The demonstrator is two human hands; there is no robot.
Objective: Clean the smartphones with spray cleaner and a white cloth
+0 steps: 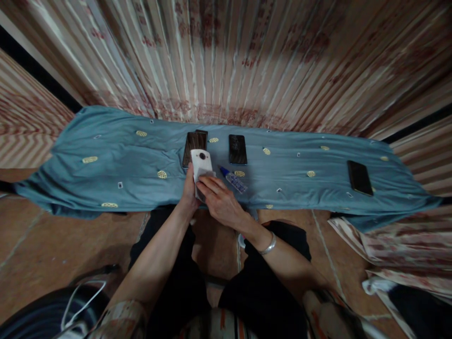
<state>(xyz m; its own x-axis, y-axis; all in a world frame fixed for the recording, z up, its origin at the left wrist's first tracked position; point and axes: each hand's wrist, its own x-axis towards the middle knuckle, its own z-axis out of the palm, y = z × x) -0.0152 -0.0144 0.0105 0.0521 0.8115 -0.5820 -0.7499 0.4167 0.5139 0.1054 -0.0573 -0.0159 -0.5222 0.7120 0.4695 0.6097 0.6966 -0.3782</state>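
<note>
My left hand point(189, 190) grips a white phone point(201, 162) from its left side, back up, with a round camera ring near its top. My right hand point(221, 202) presses a small grey cloth point(205, 175) flat on the phone's lower half. The phone is held just above the near edge of a blue-grey cloth point(106, 174) spread out in front of me. A small clear bottle with a blue cap point(233, 180) lies just right of my right hand.
Dark phones lie on the blue-grey cloth: a stack point(194, 143) behind the white phone, one point(238, 149) to its right, one point(359, 177) far right. Patterned curtains point(247, 61) hang behind. A white cable point(83, 303) lies at bottom left.
</note>
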